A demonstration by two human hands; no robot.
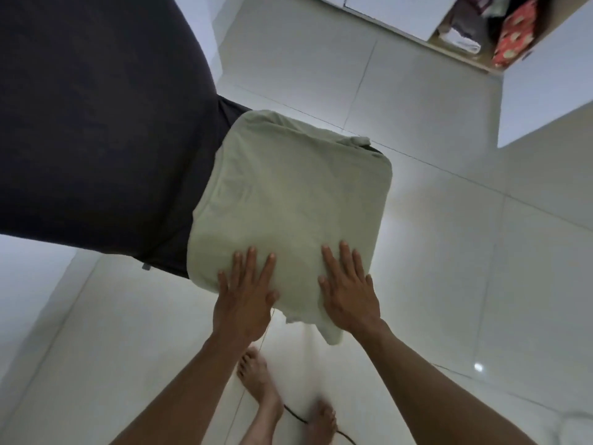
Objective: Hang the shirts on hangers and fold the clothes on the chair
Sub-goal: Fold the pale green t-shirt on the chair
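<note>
Fingers: left hand [245, 295] and right hand [348, 289] lie flat, fingers straight, pressing the near edge of the cloth, gripping nothing
Garment: pale green folded cloth [288, 200] covers the chair seat
Chair: dark chair back [96, 123] at left
Floor: glossy white tiles [465, 268], bare feet [256, 377] below
Far corner: open cupboard [481, 36] holding clothes

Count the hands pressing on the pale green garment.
2: the left hand lies flat on the pale green garment near its front left edge; the right hand lies flat beside it, near the front right.
</note>
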